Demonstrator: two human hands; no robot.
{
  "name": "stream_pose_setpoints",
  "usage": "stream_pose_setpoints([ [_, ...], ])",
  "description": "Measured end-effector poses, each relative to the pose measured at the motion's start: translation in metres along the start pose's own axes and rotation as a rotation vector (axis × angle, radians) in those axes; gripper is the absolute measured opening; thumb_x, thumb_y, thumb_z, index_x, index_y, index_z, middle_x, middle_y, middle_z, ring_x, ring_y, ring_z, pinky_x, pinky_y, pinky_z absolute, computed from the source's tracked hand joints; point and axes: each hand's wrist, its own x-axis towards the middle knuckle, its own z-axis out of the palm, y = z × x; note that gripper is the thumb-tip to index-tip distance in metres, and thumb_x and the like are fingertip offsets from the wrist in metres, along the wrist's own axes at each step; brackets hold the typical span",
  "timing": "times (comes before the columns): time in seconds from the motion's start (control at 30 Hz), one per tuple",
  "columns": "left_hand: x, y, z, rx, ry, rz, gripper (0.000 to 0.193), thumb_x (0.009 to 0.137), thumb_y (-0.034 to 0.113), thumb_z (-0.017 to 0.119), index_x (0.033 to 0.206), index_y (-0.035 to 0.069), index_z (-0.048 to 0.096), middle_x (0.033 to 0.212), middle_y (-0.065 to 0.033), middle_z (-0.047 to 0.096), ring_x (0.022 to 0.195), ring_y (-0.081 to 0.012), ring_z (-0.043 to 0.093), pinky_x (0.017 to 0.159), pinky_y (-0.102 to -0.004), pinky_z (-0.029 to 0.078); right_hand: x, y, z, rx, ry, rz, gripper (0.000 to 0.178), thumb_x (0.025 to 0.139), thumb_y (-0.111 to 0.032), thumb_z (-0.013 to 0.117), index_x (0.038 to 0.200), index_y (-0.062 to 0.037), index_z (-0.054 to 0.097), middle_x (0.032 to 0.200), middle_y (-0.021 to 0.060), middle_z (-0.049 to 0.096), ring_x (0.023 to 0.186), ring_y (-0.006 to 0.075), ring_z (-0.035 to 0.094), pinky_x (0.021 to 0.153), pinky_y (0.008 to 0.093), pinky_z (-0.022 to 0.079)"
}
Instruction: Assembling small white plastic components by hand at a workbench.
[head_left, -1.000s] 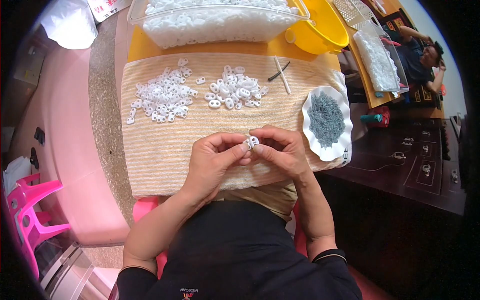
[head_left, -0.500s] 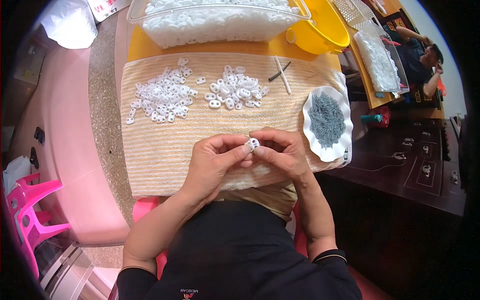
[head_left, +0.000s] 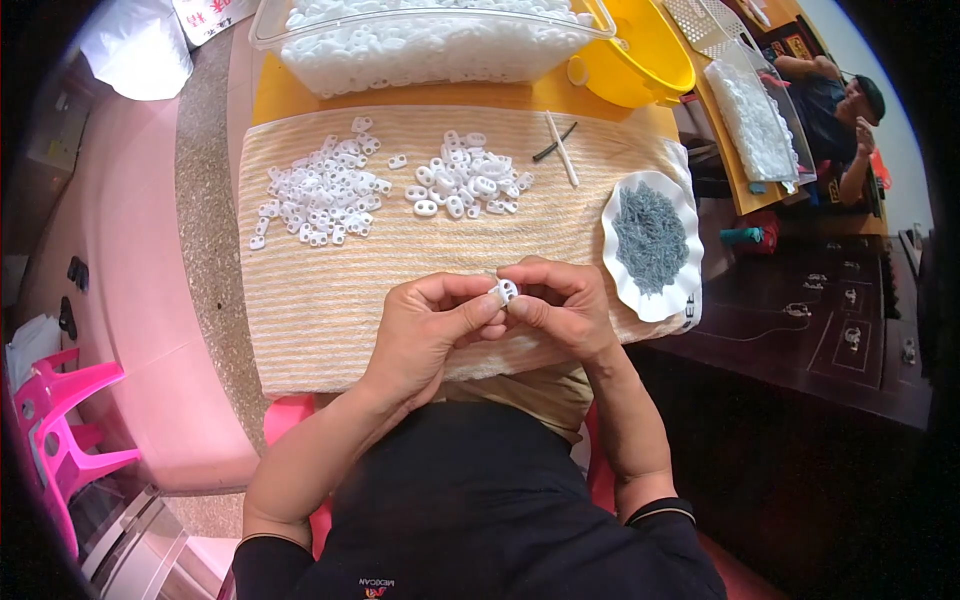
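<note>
My left hand (head_left: 434,322) and my right hand (head_left: 562,306) meet over the near part of a striped towel (head_left: 320,300). Between their thumbs and fingertips they pinch one small white plastic two-holed piece (head_left: 508,290); its lower edge is partly hidden by the fingers. Beyond my hands lie two heaps of white two-holed pieces: a spread-out heap (head_left: 318,192) of smaller ones at left, and a heap (head_left: 466,172) of rounder ones in the middle. On the right, a white wavy-edged dish (head_left: 655,306) holds many small grey springs (head_left: 652,240).
A white stick (head_left: 562,150) crosses a black stick (head_left: 545,154) on the towel. Behind stand a clear bin (head_left: 430,68) full of white pieces and a yellow basin (head_left: 640,75). Pink stool (head_left: 85,380) at far left; another person (head_left: 845,120) sits at upper right by a clear tray (head_left: 755,125).
My hands keep their pinch on the white piece, with barely any shift. At upper right, the other person's raised arm has come down somewhat.
</note>
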Motion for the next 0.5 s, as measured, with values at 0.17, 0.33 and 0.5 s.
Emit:
stream_pose_setpoints([
  [0.17, -0.0002, -0.0022, -0.0006, -0.012, -0.011, 0.023, 0.017, 0.086, 0.005, 0.067, 0.102, -0.002, 0.064, 0.089, -0.009, 0.067, 0.075, -0.0134, 0.065, 0.071, -0.0255, 0.057, -0.0009, -0.0036, 0.0033, 0.018, -0.008, -0.006, 0.027, 0.087, 0.004, 0.061, 0.113, 0.0047, 0.061, 0.1, 0.0094, 0.062, 0.09, 0.0145, 0.062, 0.078, 0.0251, 0.052],
  [0.33, -0.0002, -0.0045, 0.0004, -0.002, -0.023, 0.047, 0.015, 0.086, 0.005, 0.067, 0.1, -0.001, 0.064, 0.089, -0.0091, 0.067, 0.074, -0.0137, 0.065, 0.07, -0.0258, 0.057, -0.0035, -0.0023, 0.0031, -0.016, -0.01, -0.039, 0.026, 0.087, 0.005, 0.06, 0.113, 0.0049, 0.061, 0.1, 0.0092, 0.063, 0.089, 0.0141, 0.063, 0.077, 0.0247, 0.052],
  [0.5, -0.0013, -0.0062, 0.0012, -0.01, -0.024, 0.066, 0.016, 0.085, 0.006, 0.069, 0.099, -0.002, 0.066, 0.088, -0.009, 0.068, 0.074, -0.012, 0.065, 0.07, -0.0244, 0.056, -0.0051, -0.005, 0.0038, -0.038, -0.007, -0.043, 0.026, 0.087, 0.006, 0.06, 0.113, 0.0054, 0.061, 0.098, 0.0094, 0.063, 0.088, 0.0143, 0.064, 0.076, 0.0246, 0.052],
])
